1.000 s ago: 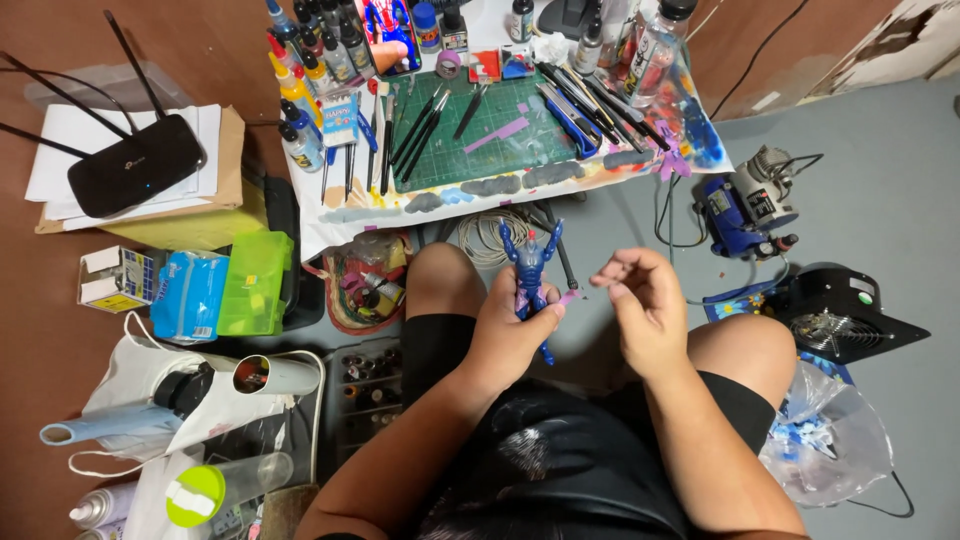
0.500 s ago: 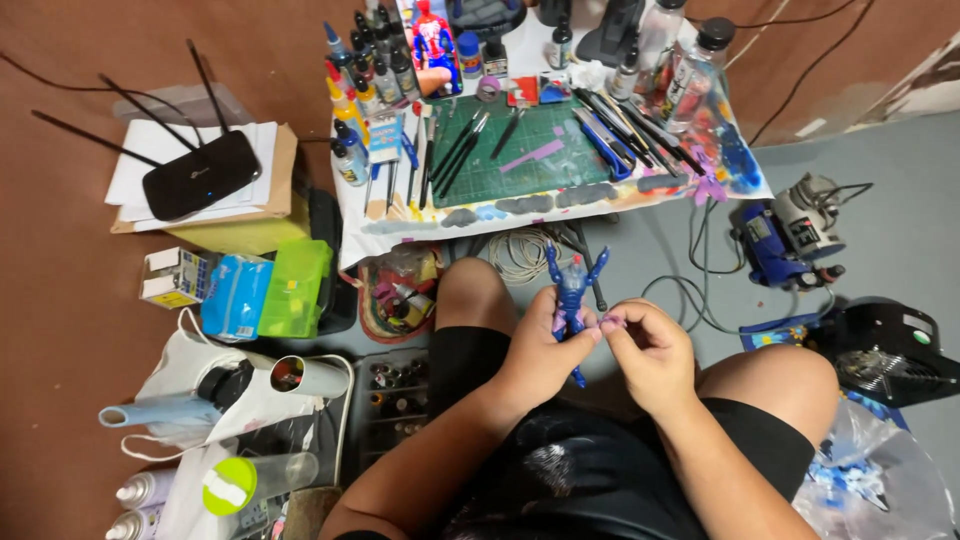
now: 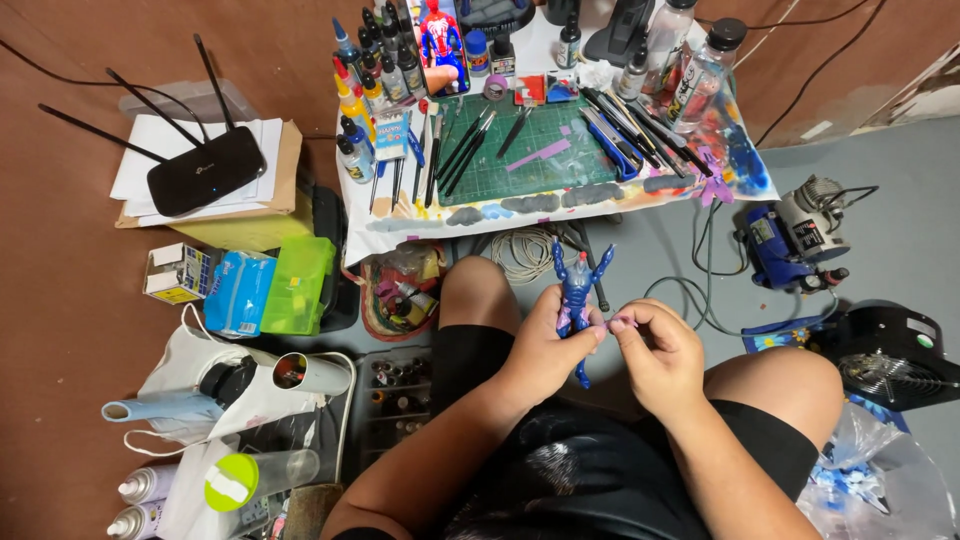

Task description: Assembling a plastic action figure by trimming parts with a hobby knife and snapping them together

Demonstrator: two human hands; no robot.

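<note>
My left hand (image 3: 545, 345) grips a small blue action figure (image 3: 578, 290) around its body, arms raised, held above my knee. My right hand (image 3: 660, 352) is pinched at the figure's side, fingertips holding a small pale purple strip (image 3: 620, 322) against it. Both hands meet over my lap, in front of a low table (image 3: 690, 195) with a green cutting mat (image 3: 530, 150), brushes and paint bottles.
A blue compressor (image 3: 795, 240) and a black fan unit (image 3: 890, 355) stand on the grey floor at right. A black router (image 3: 205, 170) on a box, a green case (image 3: 298, 285), spray cans (image 3: 145, 490) and a tray of bottles (image 3: 395, 395) crowd the left.
My right hand has moved in from apart to meet the figure in my left hand. The view has shifted so the table and clutter sit further right.
</note>
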